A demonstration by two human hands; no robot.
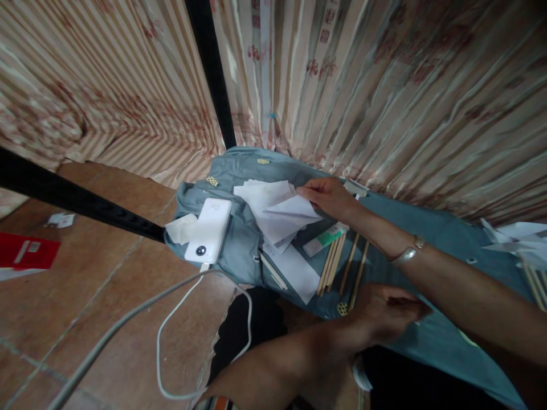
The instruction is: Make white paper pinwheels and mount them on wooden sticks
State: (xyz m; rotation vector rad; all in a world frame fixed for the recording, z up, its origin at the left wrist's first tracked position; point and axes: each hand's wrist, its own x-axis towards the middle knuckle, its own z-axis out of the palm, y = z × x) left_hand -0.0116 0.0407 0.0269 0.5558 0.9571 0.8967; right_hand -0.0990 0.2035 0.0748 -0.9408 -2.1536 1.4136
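My right hand (pixel 327 196), with a silver bracelet on the wrist, is closed on the edge of a white paper sheet (pixel 294 209) at the top of a loose paper pile (pixel 260 196). My left hand (pixel 387 310) lies lower and to the right, its fingers curled; whatever they may hold is hidden. Between the hands are a green-and-white glue stick (pixel 325 238) and several thin wooden sticks (pixel 331 265). A white paper strip (pixel 294 273) extends from under the pile, beside a slim white stick (pixel 273 269).
A white power bank (pixel 208 230) with a plugged-in cable (pixel 159 341) lies on the blue-grey cloth (pixel 243 245). Folded white paper with sticks (pixel 519 236) is at far right. A black pole (pixel 211 74) stands before the striped curtain (pixel 290 74). A red packet (pixel 29 251) lies left.
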